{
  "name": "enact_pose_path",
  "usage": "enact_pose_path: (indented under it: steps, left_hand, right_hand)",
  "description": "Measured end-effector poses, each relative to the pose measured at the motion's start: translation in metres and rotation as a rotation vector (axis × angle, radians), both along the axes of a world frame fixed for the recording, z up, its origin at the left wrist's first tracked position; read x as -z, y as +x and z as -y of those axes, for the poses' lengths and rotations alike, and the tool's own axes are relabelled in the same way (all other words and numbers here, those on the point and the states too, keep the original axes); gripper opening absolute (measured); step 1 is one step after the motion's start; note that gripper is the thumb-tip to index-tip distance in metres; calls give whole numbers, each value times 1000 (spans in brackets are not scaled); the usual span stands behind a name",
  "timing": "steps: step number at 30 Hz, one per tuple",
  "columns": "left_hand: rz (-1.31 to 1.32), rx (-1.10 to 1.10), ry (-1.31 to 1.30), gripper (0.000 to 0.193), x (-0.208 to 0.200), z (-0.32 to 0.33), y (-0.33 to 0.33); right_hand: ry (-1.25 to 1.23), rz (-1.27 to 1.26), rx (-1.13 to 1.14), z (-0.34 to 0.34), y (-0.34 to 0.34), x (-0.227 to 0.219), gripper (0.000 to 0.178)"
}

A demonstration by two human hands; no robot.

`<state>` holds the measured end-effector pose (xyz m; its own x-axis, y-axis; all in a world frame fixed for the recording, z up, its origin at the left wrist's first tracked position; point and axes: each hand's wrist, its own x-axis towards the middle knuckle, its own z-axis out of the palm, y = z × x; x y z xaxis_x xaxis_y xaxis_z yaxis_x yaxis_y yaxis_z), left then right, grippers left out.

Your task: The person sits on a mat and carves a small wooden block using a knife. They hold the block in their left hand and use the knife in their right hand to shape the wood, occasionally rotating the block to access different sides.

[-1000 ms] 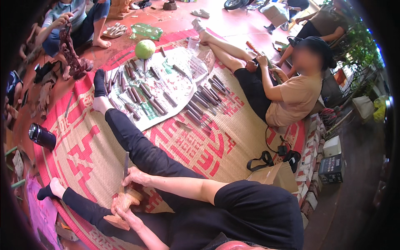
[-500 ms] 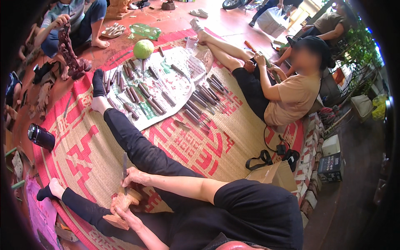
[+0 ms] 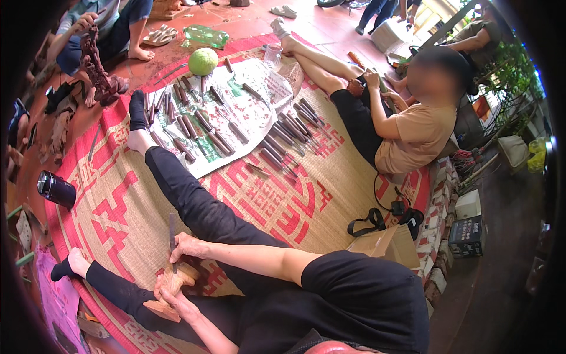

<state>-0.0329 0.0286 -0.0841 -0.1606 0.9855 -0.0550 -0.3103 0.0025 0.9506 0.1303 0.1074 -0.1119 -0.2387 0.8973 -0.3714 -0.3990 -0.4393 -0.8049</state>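
My left hand [image 3: 174, 298] is wrapped round a pale wooden carving [image 3: 187, 274], which rests against my left leg. The carving's flat base [image 3: 161, 310] sticks out below my fingers. Above it, my right hand [image 3: 188, 246] grips a long, flat, grey metal tool that looks like a file [image 3: 172, 225]. One end points up and away from me; the lower end reaches down to the top of the carving. The carving's fine shape is partly hidden by my fingers.
Several wooden-handled carving tools [image 3: 221, 143] lie on a printed sheet [image 3: 236, 159] over the red-patterned mat [image 3: 265, 218]. A black tumbler [image 3: 57, 189] stands at left, a green round fruit [image 3: 203, 61] behind the tools. A co-worker [image 3: 415, 133] sits at right, another [image 3: 112, 29] at far left.
My right hand and the file have shifted slightly up and left, while my left hand keeps its hold on the carving. In the background, a person near the white box has moved.
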Motion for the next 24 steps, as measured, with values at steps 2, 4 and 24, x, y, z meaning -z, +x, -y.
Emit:
enact_pose_path:
  steps: [2,4,24]
  left_hand:
    - [5,-13,-4,34,0,0,1]
    - [-17,3,3,33,-1,1,-1]
    - [5,-29,-31,36,1,-1,-2]
  right_hand:
    - [-12,38,9,-1,-1,-2,13]
    - [-114,77,46,-5,4,-8,14]
    - [-52,16,-56,3,7,-14,19]
